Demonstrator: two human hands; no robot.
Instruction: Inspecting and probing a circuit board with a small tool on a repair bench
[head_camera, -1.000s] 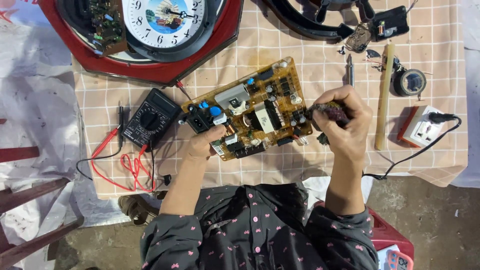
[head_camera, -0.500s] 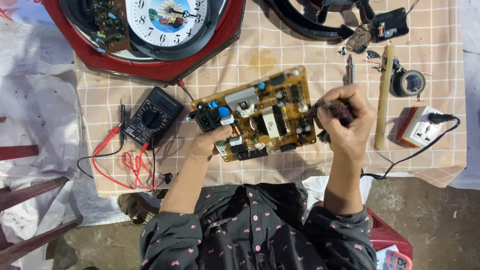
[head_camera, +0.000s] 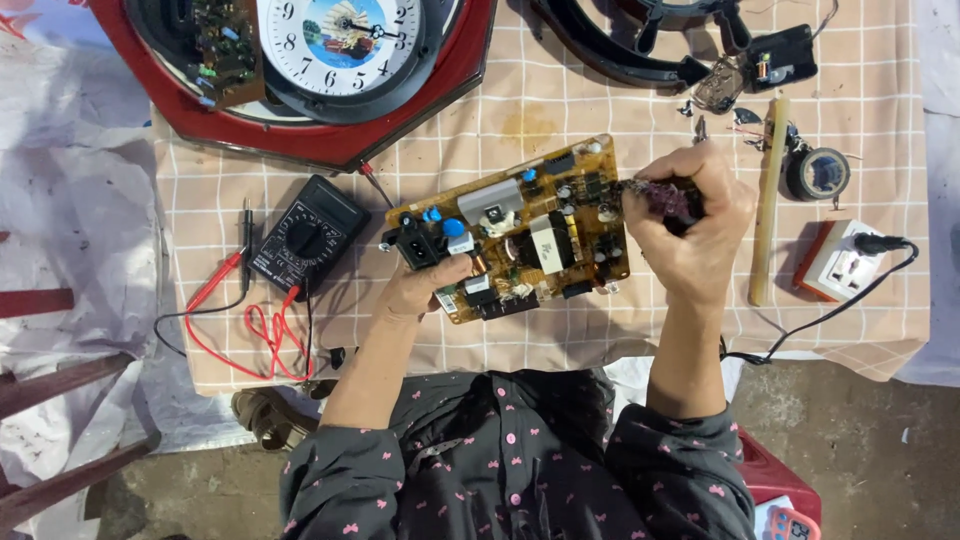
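A tan circuit board (head_camera: 520, 230) crowded with black, blue and silver parts lies tilted on the checked cloth. My left hand (head_camera: 425, 285) grips its near left corner, thumb on top. My right hand (head_camera: 690, 225) is closed around a dark purple-handled tool (head_camera: 655, 195), probably a soldering iron, whose tip touches the board's right edge.
A black multimeter (head_camera: 310, 235) with red and black leads (head_camera: 245, 320) lies left of the board. A red-framed wall clock (head_camera: 340, 50) sits at the back. A wooden stick (head_camera: 770, 200), tape roll (head_camera: 818, 172) and plugged white socket block (head_camera: 845, 262) lie right.
The board has shifted slightly right and turned a little under my left hand. My right hand stays at the board's right edge with the tool.
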